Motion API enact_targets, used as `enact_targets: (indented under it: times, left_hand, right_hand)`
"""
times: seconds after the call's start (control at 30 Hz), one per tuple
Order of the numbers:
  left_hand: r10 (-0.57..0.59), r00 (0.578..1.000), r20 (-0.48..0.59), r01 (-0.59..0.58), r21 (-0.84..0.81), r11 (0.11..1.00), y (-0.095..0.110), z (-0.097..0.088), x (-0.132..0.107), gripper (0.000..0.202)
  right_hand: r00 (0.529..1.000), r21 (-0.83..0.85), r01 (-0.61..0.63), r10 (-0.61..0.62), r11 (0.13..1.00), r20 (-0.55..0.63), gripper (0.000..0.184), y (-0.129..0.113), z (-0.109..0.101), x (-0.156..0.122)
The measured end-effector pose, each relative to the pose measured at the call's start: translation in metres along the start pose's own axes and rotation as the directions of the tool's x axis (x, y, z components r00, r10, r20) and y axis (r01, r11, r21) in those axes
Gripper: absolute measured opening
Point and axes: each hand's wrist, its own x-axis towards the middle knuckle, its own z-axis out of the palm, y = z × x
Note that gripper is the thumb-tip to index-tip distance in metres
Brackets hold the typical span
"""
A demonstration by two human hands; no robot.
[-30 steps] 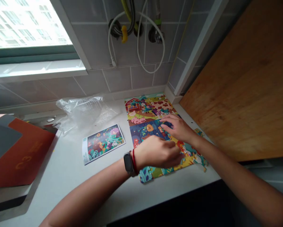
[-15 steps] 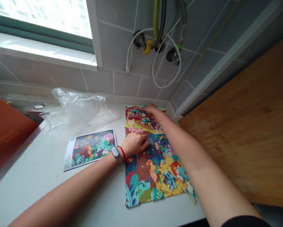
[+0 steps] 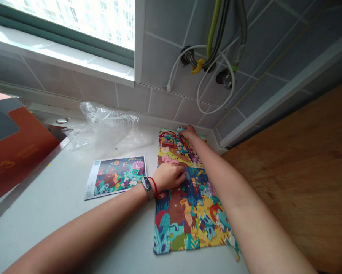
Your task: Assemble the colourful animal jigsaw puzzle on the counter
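A colourful jigsaw puzzle (image 3: 188,213) lies assembled on the white counter (image 3: 73,213), close to the tiled wall. My left hand (image 3: 169,177), with a watch and a red band at the wrist, rests on the puzzle's left edge with its fingers curled down onto the pieces. My right hand (image 3: 188,132) reaches to the puzzle's far top edge, fingers pinched on a small teal puzzle piece (image 3: 181,129). My right forearm lies across the puzzle's right side and hides part of it.
A printed reference picture (image 3: 116,177) lies left of the puzzle. A crumpled clear plastic bag (image 3: 108,125) sits behind it. An orange box (image 3: 13,152) stands at the far left. A wooden board (image 3: 296,179) borders the right side. Hoses and a white cable (image 3: 213,57) hang from the wall.
My right hand moved from the puzzle's middle to its far top edge. My left hand shifted up along the left edge. The camera view swung to the left and closer.
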Motion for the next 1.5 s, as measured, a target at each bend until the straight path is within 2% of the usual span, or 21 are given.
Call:
enact_targets:
  times: [0.17,0.33,0.47,0.57,0.77,1.1,1.37,1.5]
  left_hand:
    - [-0.004,1.000,-0.006,0.004,-0.001,1.000,0.001,0.000,-0.001,0.035]
    - [0.002,1.000,-0.016,-0.002,0.007,1.000,0.001,0.000,-0.001,0.033]
    - [0.010,1.000,-0.025,-0.009,0.012,1.000,0.001,0.000,-0.001,0.032]
    - [0.007,1.000,-0.030,-0.007,0.011,1.000,0.001,0.000,-0.001,0.032]
    - [0.006,0.999,-0.040,-0.006,0.000,1.000,0.000,0.000,-0.002,0.033]
    - [0.005,0.998,-0.056,-0.006,-0.017,1.000,0.000,0.000,-0.002,0.032]
    - [0.004,0.998,-0.060,-0.006,-0.031,1.000,-0.001,0.002,-0.003,0.032]
    - [0.006,0.997,-0.075,-0.009,-0.037,0.999,-0.001,0.002,-0.003,0.032]
  right_hand:
    - [0.981,0.063,0.127,-0.135,0.990,0.138,0.044,-0.011,0.003,-0.015]
    - [0.958,-0.027,0.197,-0.186,0.980,0.218,0.053,-0.025,0.010,-0.017]
    - [0.954,-0.116,0.206,-0.173,0.972,0.244,0.036,-0.033,0.012,-0.012]
    - [0.955,-0.156,0.206,-0.164,0.966,0.245,0.030,-0.034,0.013,-0.011]
    - [0.966,-0.218,0.200,-0.156,0.955,0.204,0.045,-0.029,0.019,-0.009]
    - [0.958,-0.284,0.167,-0.088,0.944,0.274,0.030,-0.023,0.010,-0.015]
    - [0.949,-0.310,0.205,-0.110,0.928,0.297,0.039,-0.029,0.008,-0.027]
    - [0.946,-0.310,0.178,-0.076,0.934,0.315,0.035,-0.034,0.008,-0.028]
